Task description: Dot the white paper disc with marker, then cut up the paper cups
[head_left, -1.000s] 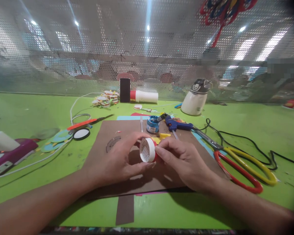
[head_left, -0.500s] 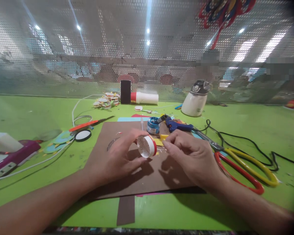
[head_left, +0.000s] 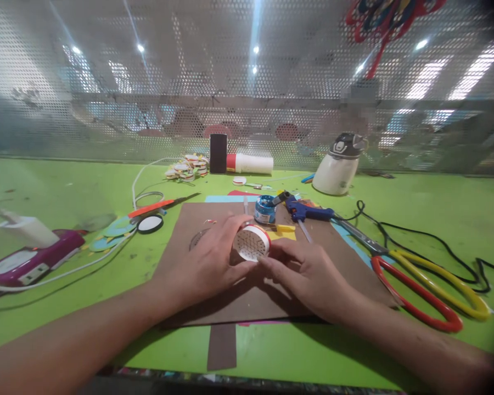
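Note:
My left hand (head_left: pixel 214 252) grips a small round white piece with a red band (head_left: pixel 252 243) by its left side, thumb below and fingers above. Its flat face, marked with a grid of dark dots or lines, tilts up towards me. The thumb and fingertips of my right hand (head_left: pixel 304 269) close on the same piece at its lower right edge. Both hands are over a brown board (head_left: pixel 247 307). Just behind the piece are a yellow strip (head_left: pixel 286 228) and a blue jar (head_left: pixel 265 209). What lies under my fingers is hidden.
A blue glue gun (head_left: pixel 308 210) rests right of the jar, near large scissors with red and yellow handles (head_left: pixel 420 291). An orange-handled knife (head_left: pixel 152 208), a purple power strip (head_left: pixel 33 258) and cords lie left. Behind stand a phone (head_left: pixel 218 153) and a white bottle (head_left: pixel 335 173).
My right hand has come left from beside the yellow strip to the round piece's edge. The piece's face has turned further up towards me. The whole view has shifted slightly.

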The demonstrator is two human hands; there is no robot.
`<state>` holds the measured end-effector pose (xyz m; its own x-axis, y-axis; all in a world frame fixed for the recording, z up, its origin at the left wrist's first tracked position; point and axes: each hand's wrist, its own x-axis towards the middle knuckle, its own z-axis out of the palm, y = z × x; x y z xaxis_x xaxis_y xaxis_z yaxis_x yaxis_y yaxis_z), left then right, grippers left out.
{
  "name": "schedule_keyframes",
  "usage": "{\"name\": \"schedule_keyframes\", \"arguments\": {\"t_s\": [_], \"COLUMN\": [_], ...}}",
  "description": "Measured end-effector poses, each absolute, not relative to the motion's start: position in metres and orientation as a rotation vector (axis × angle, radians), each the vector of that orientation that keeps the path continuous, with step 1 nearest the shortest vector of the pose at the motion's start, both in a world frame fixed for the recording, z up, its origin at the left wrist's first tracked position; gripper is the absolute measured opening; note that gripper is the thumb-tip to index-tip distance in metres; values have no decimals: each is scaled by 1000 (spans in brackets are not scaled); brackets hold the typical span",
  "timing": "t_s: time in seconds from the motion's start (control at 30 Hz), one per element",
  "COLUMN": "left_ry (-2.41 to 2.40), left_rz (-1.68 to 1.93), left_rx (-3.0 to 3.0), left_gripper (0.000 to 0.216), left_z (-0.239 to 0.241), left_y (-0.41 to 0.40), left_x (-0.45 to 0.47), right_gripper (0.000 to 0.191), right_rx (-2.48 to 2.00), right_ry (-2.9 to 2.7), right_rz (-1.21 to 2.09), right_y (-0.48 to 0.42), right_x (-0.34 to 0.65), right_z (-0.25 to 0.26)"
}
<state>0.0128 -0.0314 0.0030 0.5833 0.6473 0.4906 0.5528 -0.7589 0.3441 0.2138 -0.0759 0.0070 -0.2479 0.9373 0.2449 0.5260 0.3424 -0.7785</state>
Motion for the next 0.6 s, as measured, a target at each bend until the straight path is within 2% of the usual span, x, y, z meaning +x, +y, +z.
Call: {"name": "schedule_keyframes", "arguments": {"t_s": [0.13, 0.33, 0.6], "left_ry": [1023, 991, 978], "left_rz": [874, 916, 933], "left_rx": [2645, 2595, 2396], "left_gripper": [47, 47, 32], "left_z": [8, 13, 20], "left_y": [-32, -34, -37], "left_x": [13, 14, 11], "right_gripper": [23, 22, 33], "right_rx": [-1260, -1241, -1238], "right_ry": [-1869, -1801, -1772], "right_rz": [832, 904, 919], "right_y": [-75, -72, -70], "right_x": [217, 220, 225], "right_z": [10, 9, 13]}}
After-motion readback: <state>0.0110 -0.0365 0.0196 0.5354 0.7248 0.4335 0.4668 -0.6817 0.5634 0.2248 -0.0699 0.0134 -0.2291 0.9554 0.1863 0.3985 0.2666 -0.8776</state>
